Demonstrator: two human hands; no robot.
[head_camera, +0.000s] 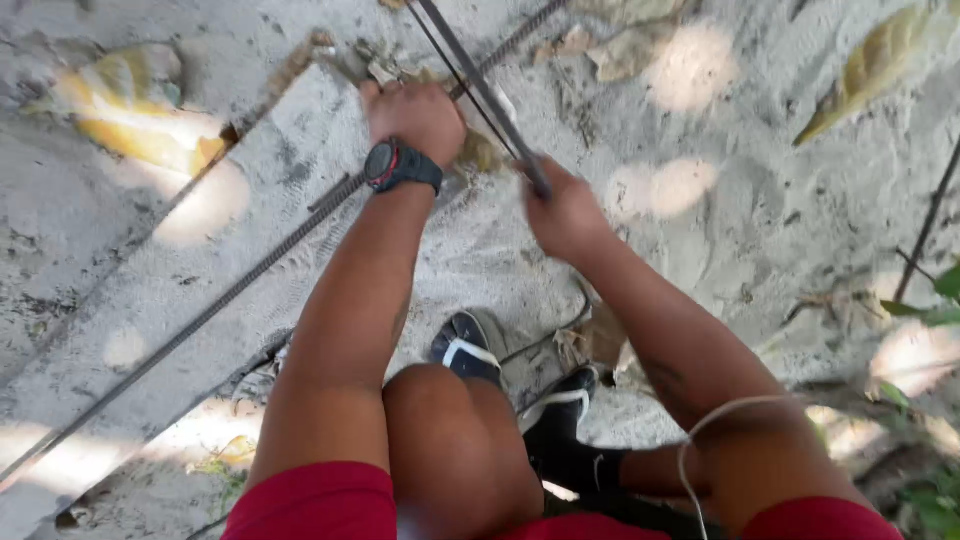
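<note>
Two hands work ribbed steel bars over sandy ground.

Pale sand (760, 200) fills the frame, and a long ribbed bar (200, 320) runs from lower left to upper centre. The left hand (415, 115), with a black wristwatch (400, 166), is clenched on that bar at upper centre. Just to its right, the right hand (565, 215) grips a thin metal rod (480, 85) slanting up to the top edge. Dry leaves (870, 65) lie at the corners.

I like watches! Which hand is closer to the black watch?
Left. The watch sits on the wrist just below the left hand; the right hand grips a thin rod, apart from it.
</note>
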